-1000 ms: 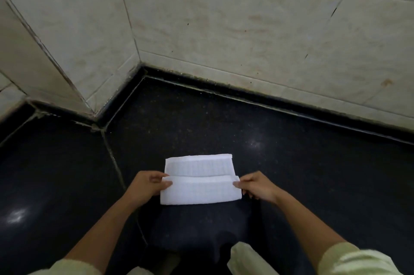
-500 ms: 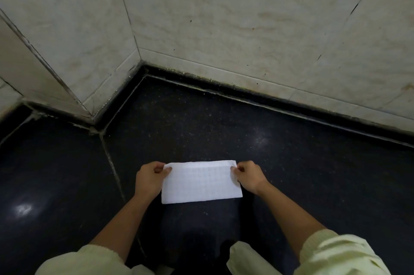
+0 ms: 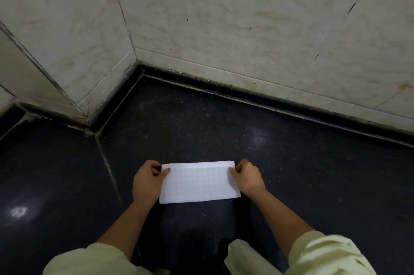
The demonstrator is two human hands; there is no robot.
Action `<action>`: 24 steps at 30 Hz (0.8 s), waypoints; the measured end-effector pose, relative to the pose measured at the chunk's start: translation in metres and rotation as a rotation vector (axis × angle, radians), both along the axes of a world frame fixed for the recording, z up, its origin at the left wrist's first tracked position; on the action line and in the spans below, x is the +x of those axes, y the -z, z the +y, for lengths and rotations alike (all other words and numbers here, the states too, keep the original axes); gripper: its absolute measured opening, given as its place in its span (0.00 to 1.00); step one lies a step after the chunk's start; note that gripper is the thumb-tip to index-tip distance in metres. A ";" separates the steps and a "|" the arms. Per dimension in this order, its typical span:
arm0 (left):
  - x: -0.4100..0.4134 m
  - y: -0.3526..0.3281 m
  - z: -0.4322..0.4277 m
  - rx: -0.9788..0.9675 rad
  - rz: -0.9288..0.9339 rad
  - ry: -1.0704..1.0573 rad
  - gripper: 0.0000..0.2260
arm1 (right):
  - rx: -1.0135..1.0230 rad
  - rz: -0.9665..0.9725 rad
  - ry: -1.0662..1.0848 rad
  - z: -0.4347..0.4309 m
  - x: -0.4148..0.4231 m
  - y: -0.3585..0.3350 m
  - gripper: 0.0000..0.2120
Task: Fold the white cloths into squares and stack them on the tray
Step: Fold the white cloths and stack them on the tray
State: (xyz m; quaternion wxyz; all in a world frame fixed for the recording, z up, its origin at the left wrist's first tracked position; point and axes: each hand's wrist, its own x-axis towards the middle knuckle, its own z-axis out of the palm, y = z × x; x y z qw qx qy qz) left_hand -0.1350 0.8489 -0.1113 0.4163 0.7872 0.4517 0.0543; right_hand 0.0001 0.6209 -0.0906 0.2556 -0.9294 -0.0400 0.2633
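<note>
Folded white cloth [image 3: 200, 182] on dark counter [image 3: 291, 162], hands apparently pinching its far corners

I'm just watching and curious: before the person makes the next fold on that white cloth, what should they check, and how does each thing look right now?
1. White cloth lies flat on the dark counter: ok.
2. Far edges lined up along the top: ok, as far as visible.
3. Left hand pinches the far left corner: ok.
4. Right hand pinches the far right corner: ok.
5. Shape already square: not ok, it is a wide rectangle.
6. Tray ready for stacking: cannot tell, none in view.
</note>
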 end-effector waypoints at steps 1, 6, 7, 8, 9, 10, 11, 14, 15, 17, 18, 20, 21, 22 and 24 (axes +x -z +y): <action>-0.004 0.000 -0.001 0.036 -0.017 0.012 0.13 | 0.018 -0.029 0.017 -0.002 -0.002 -0.001 0.09; -0.033 0.004 -0.024 0.185 -0.092 0.184 0.15 | 0.114 -0.112 -0.129 -0.010 -0.026 -0.005 0.09; -0.038 0.007 -0.030 0.213 -0.076 0.219 0.16 | 0.099 -0.098 -0.189 -0.010 -0.033 -0.005 0.11; -0.042 0.012 -0.034 0.235 -0.056 0.239 0.17 | 0.069 -0.091 -0.236 -0.011 -0.039 -0.004 0.13; -0.045 0.016 -0.036 0.243 -0.040 0.245 0.18 | 0.037 -0.093 -0.258 -0.011 -0.043 -0.002 0.15; -0.046 0.018 -0.037 0.235 -0.032 0.242 0.18 | 0.014 -0.100 -0.255 -0.011 -0.045 0.000 0.15; -0.047 0.019 -0.037 0.218 -0.030 0.237 0.18 | 0.000 -0.106 -0.236 -0.012 -0.046 0.002 0.15; -0.049 0.018 -0.032 0.136 -0.040 0.231 0.19 | -0.016 -0.104 -0.173 -0.019 -0.047 0.003 0.13; -0.051 0.017 -0.029 0.101 -0.051 0.232 0.19 | -0.017 -0.098 -0.156 -0.022 -0.047 0.003 0.12; -0.054 0.017 -0.025 0.046 -0.072 0.241 0.18 | -0.017 -0.080 -0.129 -0.026 -0.047 0.005 0.11; -0.055 0.017 -0.023 0.028 -0.081 0.248 0.18 | -0.010 -0.067 -0.115 -0.026 -0.047 0.005 0.11; -0.056 0.017 -0.020 0.001 -0.097 0.257 0.17 | 0.008 -0.033 -0.070 -0.025 -0.046 0.005 0.12; -0.055 0.016 -0.018 -0.004 -0.099 0.263 0.16 | 0.016 -0.024 -0.040 -0.024 -0.045 0.004 0.13; -0.055 0.015 -0.016 -0.008 -0.095 0.270 0.16 | 0.019 -0.023 -0.013 -0.022 -0.045 0.004 0.14; -0.054 0.014 -0.013 -0.014 -0.085 0.283 0.15 | 0.020 -0.022 0.036 -0.018 -0.045 0.002 0.17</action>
